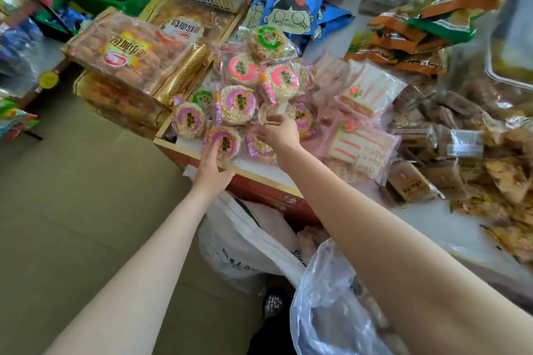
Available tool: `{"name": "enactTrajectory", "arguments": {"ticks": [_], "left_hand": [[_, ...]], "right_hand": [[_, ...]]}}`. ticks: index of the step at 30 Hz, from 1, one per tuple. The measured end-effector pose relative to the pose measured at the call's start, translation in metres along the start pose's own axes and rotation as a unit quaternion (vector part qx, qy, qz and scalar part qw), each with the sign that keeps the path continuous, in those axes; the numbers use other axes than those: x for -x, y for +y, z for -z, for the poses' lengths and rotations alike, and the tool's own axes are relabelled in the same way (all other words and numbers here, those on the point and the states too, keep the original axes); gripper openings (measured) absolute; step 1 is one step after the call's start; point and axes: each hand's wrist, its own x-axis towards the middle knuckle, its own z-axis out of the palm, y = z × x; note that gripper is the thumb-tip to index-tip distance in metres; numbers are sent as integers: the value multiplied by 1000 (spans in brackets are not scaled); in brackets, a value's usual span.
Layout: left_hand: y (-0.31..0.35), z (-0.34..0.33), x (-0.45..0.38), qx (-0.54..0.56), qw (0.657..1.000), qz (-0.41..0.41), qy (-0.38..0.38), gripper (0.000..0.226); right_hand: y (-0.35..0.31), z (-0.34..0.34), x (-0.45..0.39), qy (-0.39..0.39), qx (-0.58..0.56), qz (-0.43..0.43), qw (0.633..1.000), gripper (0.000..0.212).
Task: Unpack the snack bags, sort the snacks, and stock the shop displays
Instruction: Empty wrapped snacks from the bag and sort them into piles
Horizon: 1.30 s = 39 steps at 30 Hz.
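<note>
Where the crowded surface (427, 216) meets the tan floor (72, 181), a red box (259, 190) holds round puffed-rice cakes (236, 105) lying flat, their axis indeterminate. The left hand (213, 170) presses one purple-ringed cake (223, 143) with straight fingers. The right hand (281, 131) hovers, its grip relaxed and empty. Bread packs (127, 52) lie just beside.

My way onto the display is crowded: round snack packets (238, 105) heap up to the box edge (259, 174), bread bags (127, 52) wall off the left, sandwich packs (362, 150) press in on the right. Open floor (72, 181) lies left; plastic bags (248, 242) block below.
</note>
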Motion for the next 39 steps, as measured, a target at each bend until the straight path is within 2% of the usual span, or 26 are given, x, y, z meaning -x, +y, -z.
{"name": "enactTrajectory", "arguments": {"ticks": [2,4,6,8,12,15,16,17,18,20,21,22,23,25,26,27,30,33,37,39], "left_hand": [[-1,-3,-2,8,1000,-4,6,70],[-3,-9,2,20,999,-1,41,64],[-4,-20,14,12,997,-15,78,53],[-9,-38,32,-8,997,-58,57,48],[-17,-87,67,-45,987,-123,-94,54],[-22,-124,95,-47,959,-72,-269,66],[-22,-136,104,-55,945,-53,-319,71],[-21,-145,112,-64,933,-34,-352,76],[-19,-153,119,-65,927,-12,-370,79],[-14,-164,128,-44,928,28,-370,83],[-11,-168,131,-36,931,36,-362,85],[-7,-172,132,-37,935,32,-351,86],[-4,-175,133,-43,939,20,-340,88],[6,-180,135,-57,945,-7,-323,88],[12,-181,135,-60,947,-15,-315,87],[19,-183,134,-62,949,-22,-307,86],[44,-188,134,-53,958,-39,-279,85],[71,-188,135,-35,966,-52,-252,83],[110,-187,141,8,967,-72,-245,74],[126,-188,146,20,966,-84,-243,66]], "right_hand": [[-1,15,7,-8,-36,7,999,27],[2,34,19,-25,-41,12,999,23],[12,61,37,-49,-18,21,998,21],[28,97,60,-68,27,32,997,19],[79,189,111,-67,125,18,990,16],[129,250,145,-52,177,-12,983,20],[146,264,156,-65,232,-23,970,19],[166,277,165,-93,313,-42,944,21],[187,286,176,-132,411,-70,899,36],[231,301,191,-191,590,-114,776,69],[248,307,198,-197,648,-115,727,77],[263,313,203,-191,685,-106,695,77],[275,319,208,-164,701,-67,691,71],[284,327,211,-88,711,41,696,49],[279,330,213,-54,696,73,712,41],[267,332,215,-39,664,68,744,36],[228,349,216,88,576,84,808,24],[164,369,215,212,432,186,857,20],[72,375,223,272,320,349,838,18],[46,375,233,259,294,390,833,17]]}}
